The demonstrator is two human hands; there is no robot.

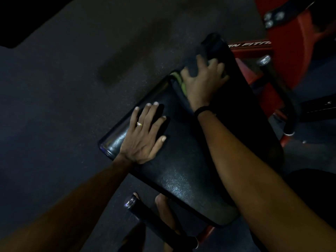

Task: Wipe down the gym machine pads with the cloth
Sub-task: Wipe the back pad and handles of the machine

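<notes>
The right forearm (254, 170) crosses the frame closest to the lens, running up over the black pad (181, 170) to a dark band at the wrist. At its end, the fingers (216, 65) of the right hand (203, 80) curl down and clutch a dark cloth (192, 70) — a green-yellow strip of it shows at the pad's far left corner, just beside the thumb side of the hand. The cloth lies on the pad's far edge, bunched under the palm.

The left hand (145, 131) rests flat on the pad near its left edge, fingers straight and spread, grasping nothing; a gold ring sits on one finger.

The pad tilts across a red machine frame (291, 33) with white lettering at its far end. A chrome-capped black handle (276, 82) stands off the pad's right edge, and another (141, 213) off its near edge — both over dark speckled floor (54, 88).
</notes>
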